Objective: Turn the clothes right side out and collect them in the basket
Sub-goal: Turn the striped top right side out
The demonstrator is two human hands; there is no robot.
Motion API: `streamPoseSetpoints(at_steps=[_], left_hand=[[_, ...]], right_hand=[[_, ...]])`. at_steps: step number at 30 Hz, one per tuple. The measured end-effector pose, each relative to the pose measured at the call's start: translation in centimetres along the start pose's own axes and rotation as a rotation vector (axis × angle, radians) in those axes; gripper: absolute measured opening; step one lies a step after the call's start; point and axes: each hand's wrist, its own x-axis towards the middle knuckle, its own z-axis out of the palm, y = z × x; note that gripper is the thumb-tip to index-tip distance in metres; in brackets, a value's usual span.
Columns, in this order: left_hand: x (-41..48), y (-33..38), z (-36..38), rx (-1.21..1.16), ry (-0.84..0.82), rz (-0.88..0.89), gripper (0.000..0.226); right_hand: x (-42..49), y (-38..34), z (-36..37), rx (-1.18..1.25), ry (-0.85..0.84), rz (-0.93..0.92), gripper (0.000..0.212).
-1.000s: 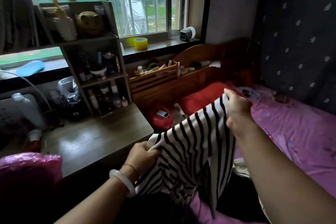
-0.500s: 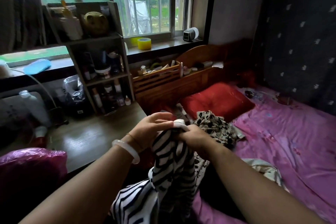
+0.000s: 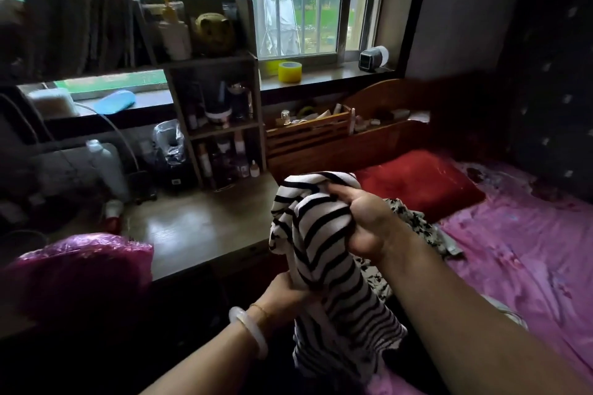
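**Two grips on one striped top, held up between surface and bed**

Both hands hold the black-and-white striped top (image 3: 327, 266), which is off the bed and in the air in front of the person. The right grip (image 3: 362, 221) is the higher one. Its fingers are curled round the bunched upper end of the fabric, with the palm turned toward the camera. The left grip (image 3: 285, 295) is lower and nearer the body, and it clutches the cloth where the cloth narrows. Its fingertips are buried in the folds, so exactly how they lie cannot be told. A pale bangle (image 3: 248, 333) and a thin chain sit on that wrist. Below the left grip the top hangs down loose, and its ruffled hem falls between the two forearms.

The top is just off the near right corner of the wooden surface (image 3: 199, 228), above the near edge of the bed with the pink sheet (image 3: 529, 250). Behind the right wrist a second garment with a dark blotchy print (image 3: 414, 221) lies crumpled on the bed. It is just beside the red pillow (image 3: 417, 183) at the headboard end.

A shiny pink plastic bag (image 3: 80, 266) sits at the near left edge of the surface. A small shelf unit (image 3: 218, 125) crowded with bottles stands along its far edge. A yellow tape roll (image 3: 289, 71) rests on the windowsill beyond.
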Motion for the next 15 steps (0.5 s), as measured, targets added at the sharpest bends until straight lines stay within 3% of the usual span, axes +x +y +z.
streamPoseSetpoints(at_steps=[4, 6, 9, 15], left_hand=[[1.4, -0.2, -0.5, 0.128, 0.21, 0.074, 0.013], [1.8, -0.4, -1.3, 0.183, 0.248, 0.103, 0.016], [2.1, 0.0, -1.9, 0.212, 0.309, 0.183, 0.039], [2.5, 1.0, -3.8, 0.499, 0.356, 0.35, 0.029]], right_hand=[[-1.3, -1.6, -0.7, 0.092, 0.027, -0.092, 0.037], [-2.4, -2.3, -1.6, 0.056, 0.105, -0.179, 0.028], [-3.6, -2.9, -3.3, -0.036, 0.229, -0.294, 0.032], [-4.5, -3.0, -7.3, -0.104, 0.468, -0.366, 0.031]])
